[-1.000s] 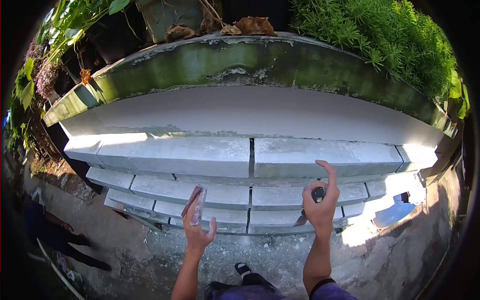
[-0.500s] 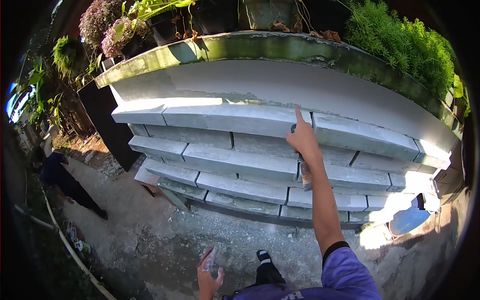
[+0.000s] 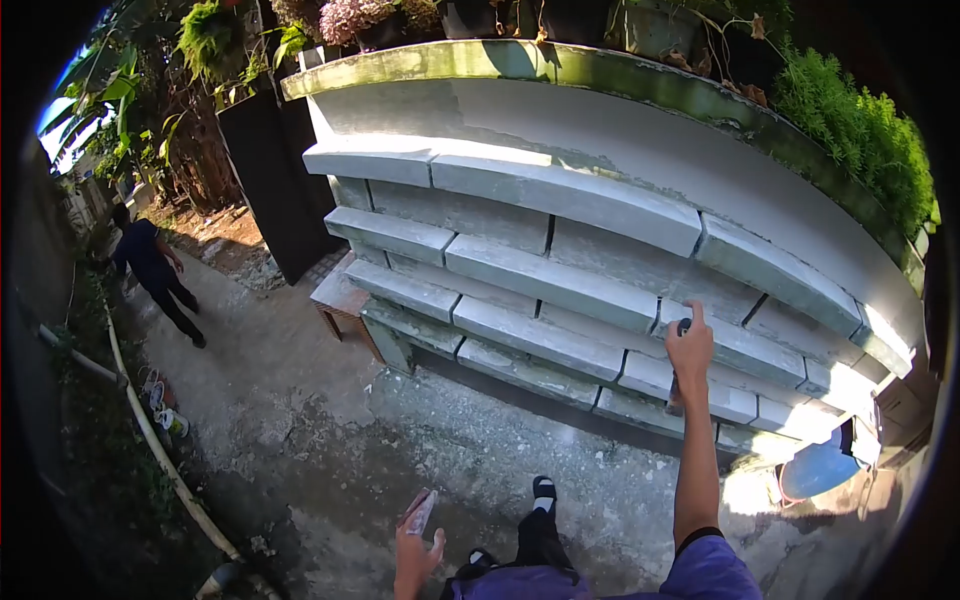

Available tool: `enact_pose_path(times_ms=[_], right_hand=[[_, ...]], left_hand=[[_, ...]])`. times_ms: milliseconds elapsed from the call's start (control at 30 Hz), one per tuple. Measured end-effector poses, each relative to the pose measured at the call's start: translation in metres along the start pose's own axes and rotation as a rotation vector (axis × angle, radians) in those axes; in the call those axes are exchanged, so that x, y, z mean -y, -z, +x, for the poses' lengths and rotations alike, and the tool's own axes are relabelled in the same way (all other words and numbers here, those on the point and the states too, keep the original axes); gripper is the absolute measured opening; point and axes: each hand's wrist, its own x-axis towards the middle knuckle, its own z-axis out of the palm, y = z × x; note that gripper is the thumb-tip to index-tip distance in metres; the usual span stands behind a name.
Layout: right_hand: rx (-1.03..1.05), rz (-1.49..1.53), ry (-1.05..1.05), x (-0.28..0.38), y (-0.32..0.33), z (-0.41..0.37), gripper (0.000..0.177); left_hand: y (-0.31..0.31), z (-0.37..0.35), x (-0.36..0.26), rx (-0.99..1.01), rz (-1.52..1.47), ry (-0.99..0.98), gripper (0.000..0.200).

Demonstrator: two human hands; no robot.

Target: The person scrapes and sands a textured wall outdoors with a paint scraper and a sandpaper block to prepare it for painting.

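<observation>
My right hand (image 3: 690, 345) is closed around the dark handle of a scraper (image 3: 676, 398), whose brownish blade hangs below the fist. My index finger reaches forward towards a block in the middle rows of the stepped grey block wall (image 3: 560, 290); whether it touches cannot be told. Low in the view, my left hand (image 3: 415, 555) is held over the concrete ground with its thumb apart. In its fingers is a flat, pale piece with white smears (image 3: 421, 512), whose kind I cannot make out.
Potted plants (image 3: 850, 130) line the mossy ledge (image 3: 600, 80) above the wall. A blue basin (image 3: 820, 468) stands at the right end. A person in dark clothes (image 3: 155, 265) is on the path at left, near a long pale pipe (image 3: 150, 425) and shoes (image 3: 165, 405).
My right hand has come down from the top row of blocks to the middle rows, further right. The view has turned left, and the person at left has changed stance.
</observation>
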Motion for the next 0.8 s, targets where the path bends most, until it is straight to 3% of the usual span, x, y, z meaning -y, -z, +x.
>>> enact_pose_path(times_ms=[67, 167, 233, 333, 367, 433, 467, 500, 567, 633, 700, 800], right_hand=[[0.081, 0.063, -0.009, -0.03, -0.02, -0.06, 0.034], [0.276, -0.034, -0.196, -0.095, -0.051, -0.148, 0.044], [0.284, 0.005, -0.277, -0.169, -0.073, -0.205, 0.047], [0.299, 0.148, -0.797, -0.234, -0.057, -0.268, 0.056], [0.234, 0.107, -0.766, -0.281, -0.067, -0.305, 0.061], [0.343, 0.24, -1.083, -0.304, -0.043, -0.342, 0.068], [0.291, 0.14, -1.073, -0.337, -0.057, -0.372, 0.066], [0.241, 0.04, -1.063, -0.378, -0.075, -0.414, 0.065], [0.403, -0.131, -0.66, -0.389, -0.071, -0.431, 0.058], [0.622, -0.135, -0.667, -0.368, -0.072, -0.401, 0.045], [0.822, -0.177, -0.35, -0.352, -0.071, -0.356, 0.037], [0.43, 0.072, -0.423, -0.278, -0.041, -0.246, 0.025]], left_hand=[[-0.001, 0.007, 0.003, 0.033, -0.005, 0.008, 0.062], [-0.008, 0.025, 0.008, 0.05, -0.065, -0.064, 0.064], [-0.016, 0.043, 0.001, 0.059, -0.062, -0.045, 0.065], [-0.031, 0.06, -0.019, 0.112, -0.037, -0.038, 0.067], [-0.037, 0.069, -0.022, 0.132, -0.023, -0.046, 0.068], [-0.056, 0.075, 0.001, 0.272, -0.085, 0.149, 0.076], [-0.068, 0.078, 0.011, 0.346, -0.113, 0.249, 0.083], [-0.08, 0.084, 0.014, 0.376, 0.045, 0.211, 0.077], [-0.117, 0.111, 0.006, 0.432, 0.361, 0.122, 0.066], [-0.147, 0.152, -0.021, 0.311, -0.127, -0.009, 0.066], [-0.171, 0.183, -0.051, 0.284, -0.307, -0.099, 0.068], [-0.199, 0.221, -0.071, 0.334, -0.209, -0.193, 0.066]])
